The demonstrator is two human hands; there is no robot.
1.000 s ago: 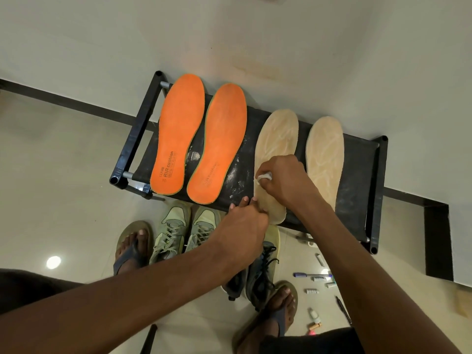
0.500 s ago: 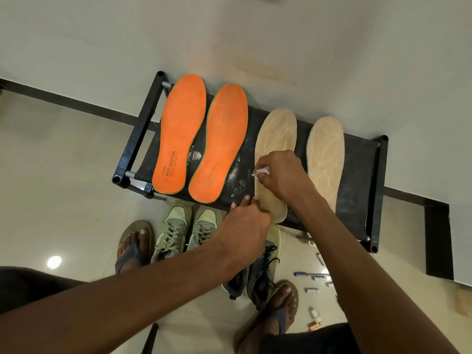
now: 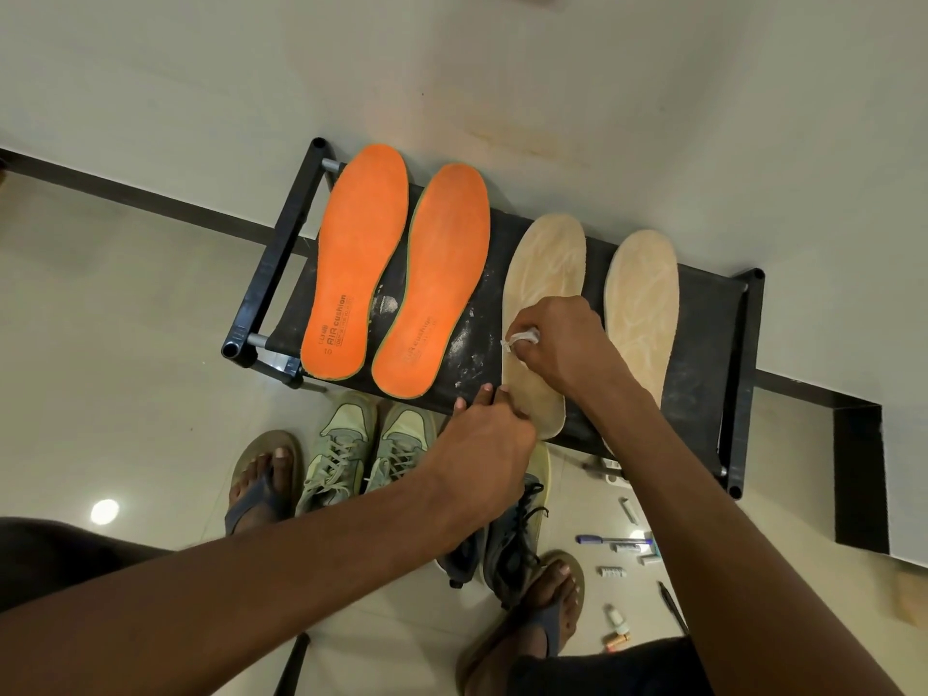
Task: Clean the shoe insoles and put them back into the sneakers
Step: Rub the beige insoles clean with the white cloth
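Two orange insoles (image 3: 361, 263) (image 3: 434, 283) and two beige insoles lie on a black rack (image 3: 271, 258) against the wall. My right hand (image 3: 557, 344) grips a small white cloth (image 3: 522, 339) pressed on the middle of the left beige insole (image 3: 545, 263). My left hand (image 3: 484, 454) pinches that insole's heel end at the rack's front edge. The right beige insole (image 3: 643, 303) lies untouched beside it. Pale green sneakers (image 3: 371, 444) stand on the floor below the rack; dark sneakers (image 3: 507, 540) sit partly under my left arm.
Pens, small tubes and bottles (image 3: 617, 545) lie scattered on the tiled floor at lower right. My sandalled feet (image 3: 261, 479) (image 3: 547, 595) stand either side of the sneakers. White dust marks the rack's fabric between the insoles. A dark skirting strip runs along the wall.
My right hand with the cloth has slid up the beige insole, from near the heel toward its middle. My left hand has stayed at the heel end.
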